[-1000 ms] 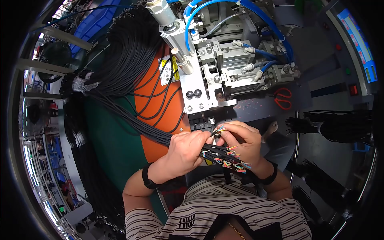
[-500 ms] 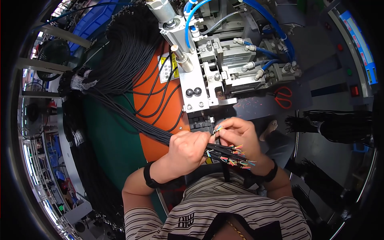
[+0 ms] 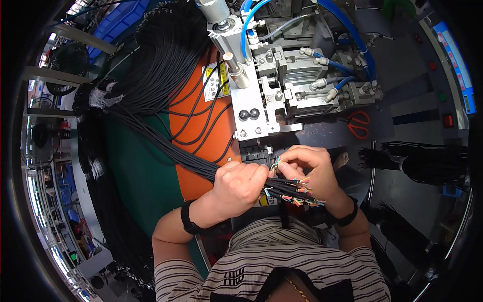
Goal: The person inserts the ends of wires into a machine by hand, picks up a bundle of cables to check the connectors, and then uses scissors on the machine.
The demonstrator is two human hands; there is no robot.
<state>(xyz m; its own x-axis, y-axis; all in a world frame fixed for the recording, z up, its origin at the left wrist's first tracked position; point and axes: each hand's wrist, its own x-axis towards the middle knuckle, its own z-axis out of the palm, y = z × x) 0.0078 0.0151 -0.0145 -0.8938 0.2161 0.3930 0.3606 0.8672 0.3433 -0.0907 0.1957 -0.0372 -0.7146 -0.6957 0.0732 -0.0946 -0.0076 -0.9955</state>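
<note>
My left hand [image 3: 237,185] is wrapped round a bundle of black cables [image 3: 188,160] that runs in from the upper left. Beyond that fist the cable ends [image 3: 297,194] fan out to the right, with short coloured wires bared at their tips. My right hand [image 3: 313,168] pinches the thin coloured wires [image 3: 276,162] of one cable end between thumb and forefinger. That cable end stands up apart from the others, just above my left thumb. Both hands are close together in front of a metal pneumatic machine [image 3: 256,121].
Blue air hoses [image 3: 370,55] loop over the machine. Red-handled scissors [image 3: 358,125] lie to its right, by scattered wire scraps. A large cable coil [image 3: 166,55] is piled at the upper left, on a green and orange surface [image 3: 193,126]. More black cable bundles [image 3: 427,163] hang at the right.
The whole view has shifted slightly, so the machine sits a little further right. My right fingers have moved a little on the coloured wires; my left hand keeps its grip.
</note>
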